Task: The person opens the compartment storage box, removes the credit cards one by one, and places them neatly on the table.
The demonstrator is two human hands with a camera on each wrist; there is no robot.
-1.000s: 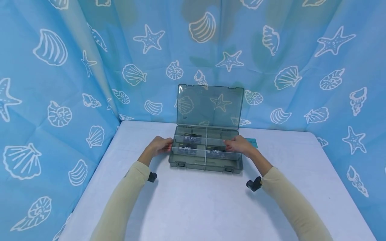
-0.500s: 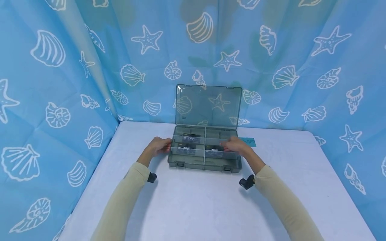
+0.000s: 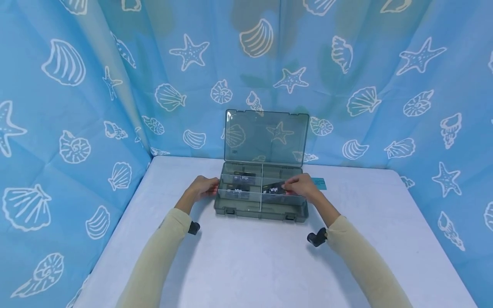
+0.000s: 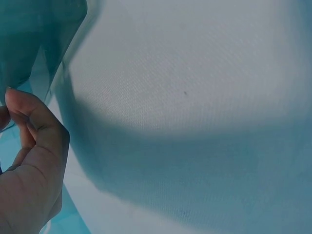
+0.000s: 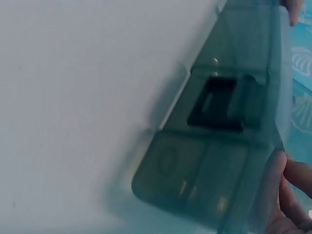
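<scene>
A smoky, see-through plastic compartment box stands on the table with its lid raised at the back. Clear dividers split its inside. My left hand holds the box's left side wall; in the left wrist view its thumb and fingers meet at the box's edge. At the right middle compartment, my right hand pinches a black card marked "Vip" by its right end. The card is tilted, its left end lower. Two more black Vip cards lie in the left compartments, one behind the other.
A teal card lies on the white-covered table, just right of the box and partly behind my right hand. Blue curtains with white shell and starfish prints hang behind the table and along both sides.
My right hand shifts a little left into the box, then rises slightly with the Vip card, which now sits higher and more tilted. My left hand stays at the box's left side.
</scene>
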